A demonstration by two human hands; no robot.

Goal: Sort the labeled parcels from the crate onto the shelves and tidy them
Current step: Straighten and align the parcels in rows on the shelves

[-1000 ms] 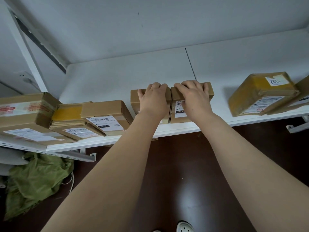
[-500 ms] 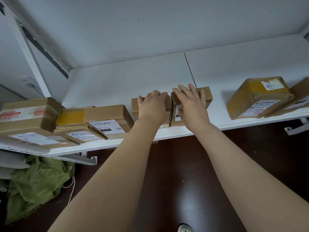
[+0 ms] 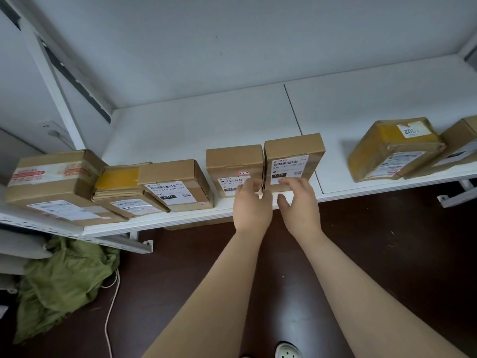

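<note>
parcels [image 3: 293,148] side by side, fingers [image 3: 290,182] half-open at their fronts

Blurred fingers of the left hand [image 3: 251,204] cover the lower label of the centre-left parcel [image 3: 233,161], possibly touching it. The rightmost parcel [image 3: 460,147] and a white shoe [image 3: 287,352] are cut off at the view's edges.

The shelf [image 3: 232,125] is finished in smooth, matt white; its perforated bracket [image 3: 124,243] appears as white-painted metal. The left centre parcel [image 3: 233,158] and right centre parcel [image 3: 294,146] are made of plain brown cardboard, matt, and are fitted with white paper labels [image 3: 289,165]. The yellow parcel [image 3: 371,161] is wrapped in glossy, wrinkled tape [image 3: 384,135]. The floor [image 3: 387,254] is presented as a dark brown, polished surface with reflections. The green sack [image 3: 59,280] is crumpled and matt; cloth or plastic cannot be determined.
</note>
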